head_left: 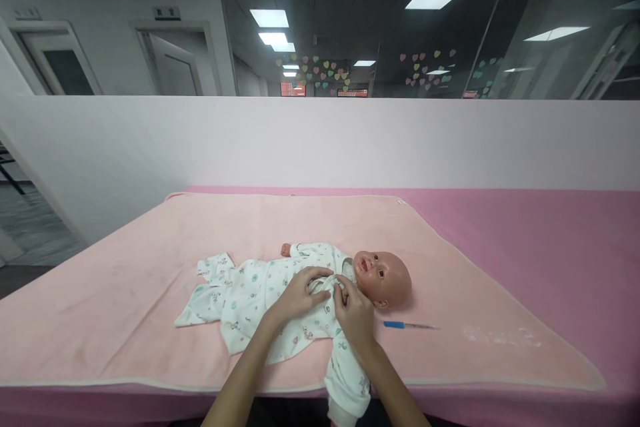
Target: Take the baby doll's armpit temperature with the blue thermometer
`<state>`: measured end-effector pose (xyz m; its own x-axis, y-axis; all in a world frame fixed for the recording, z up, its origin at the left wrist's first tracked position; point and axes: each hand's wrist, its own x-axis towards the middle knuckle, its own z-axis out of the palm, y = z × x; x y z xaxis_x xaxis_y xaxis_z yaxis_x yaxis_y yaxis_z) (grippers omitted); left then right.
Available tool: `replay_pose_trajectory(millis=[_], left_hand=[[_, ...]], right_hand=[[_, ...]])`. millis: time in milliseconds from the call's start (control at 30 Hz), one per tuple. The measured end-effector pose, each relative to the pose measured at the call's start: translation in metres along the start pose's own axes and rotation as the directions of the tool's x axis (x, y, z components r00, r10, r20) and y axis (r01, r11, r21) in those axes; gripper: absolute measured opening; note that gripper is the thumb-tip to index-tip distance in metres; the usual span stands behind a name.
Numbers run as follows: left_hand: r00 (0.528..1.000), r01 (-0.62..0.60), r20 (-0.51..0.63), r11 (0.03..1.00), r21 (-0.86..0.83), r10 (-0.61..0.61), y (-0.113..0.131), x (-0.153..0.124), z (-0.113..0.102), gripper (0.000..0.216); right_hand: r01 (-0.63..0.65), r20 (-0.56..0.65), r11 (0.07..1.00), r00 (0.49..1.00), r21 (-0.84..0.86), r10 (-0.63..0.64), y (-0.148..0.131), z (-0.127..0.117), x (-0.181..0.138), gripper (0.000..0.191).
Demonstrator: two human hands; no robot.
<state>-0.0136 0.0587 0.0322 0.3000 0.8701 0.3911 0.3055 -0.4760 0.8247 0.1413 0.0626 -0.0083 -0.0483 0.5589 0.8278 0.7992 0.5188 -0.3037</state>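
A baby doll (381,276) lies on its back on a pale pink blanket (125,280), head to the right, feet to the left. It wears a white printed sleepsuit (250,297). My left hand (299,293) rests on the doll's chest with fingers curled onto the fabric near the collar. My right hand (354,310) pinches the same cloth just below the doll's chin. One sleeve hangs over the table's front edge.
A thin tool with a blue handle (407,325) lies on the blanket right of the doll. The blanket covers a darker pink table (550,247). A white partition wall (320,140) runs behind, with glass above it.
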Motion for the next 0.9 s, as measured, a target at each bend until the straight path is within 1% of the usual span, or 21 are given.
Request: replay_pose_trajectory(millis=[100, 200, 267, 367, 533, 633, 767, 900], left_hand=[[0.99, -0.026, -0.135, 0.986, 0.166, 0.049, -0.007, -0.022, 0.001, 0.036], [0.949, -0.009, -0.297, 0.947, 0.322, 0.11, -0.017, -0.038, 0.006, 0.031], [0.925, -0.014, -0.338, 0.904, 0.428, 0.175, -0.021, -0.044, 0.011, 0.032], [0.91, -0.025, -0.342, 0.853, 0.521, 0.235, -0.022, -0.048, 0.018, 0.029], [0.882, -0.031, -0.364, 0.807, 0.59, 0.3, -0.022, -0.049, 0.021, 0.025], [0.88, -0.034, -0.36, 0.796, 0.605, 0.311, -0.022, -0.049, 0.021, 0.023], [0.878, -0.039, -0.358, 0.794, 0.607, 0.317, -0.021, -0.049, 0.021, 0.023], [0.876, -0.039, -0.358, 0.788, 0.614, 0.322, -0.02, -0.05, 0.022, 0.023]], right_hand=[[0.04, 0.027, 0.999, 0.999, 0.018, -0.04, -0.009, 0.001, 0.003, 0.032], [0.089, 0.13, 0.992, 0.986, 0.094, -0.101, -0.025, 0.003, 0.005, 0.031], [0.088, 0.187, 0.991, 0.977, 0.105, -0.107, -0.034, 0.004, 0.005, 0.029], [0.036, 0.195, 0.997, 0.98, 0.073, -0.05, -0.039, 0.006, 0.002, 0.028], [-0.015, 0.163, 0.999, 0.987, 0.052, 0.006, -0.035, 0.008, -0.001, 0.027], [0.002, 0.155, 0.999, 0.988, 0.054, -0.01, -0.033, 0.008, -0.002, 0.027], [0.059, 0.111, 0.991, 0.991, 0.117, -0.072, -0.031, 0.007, -0.004, 0.03], [0.07, 0.08, 0.989, 0.993, 0.134, -0.082, -0.03, 0.006, -0.005, 0.028]])
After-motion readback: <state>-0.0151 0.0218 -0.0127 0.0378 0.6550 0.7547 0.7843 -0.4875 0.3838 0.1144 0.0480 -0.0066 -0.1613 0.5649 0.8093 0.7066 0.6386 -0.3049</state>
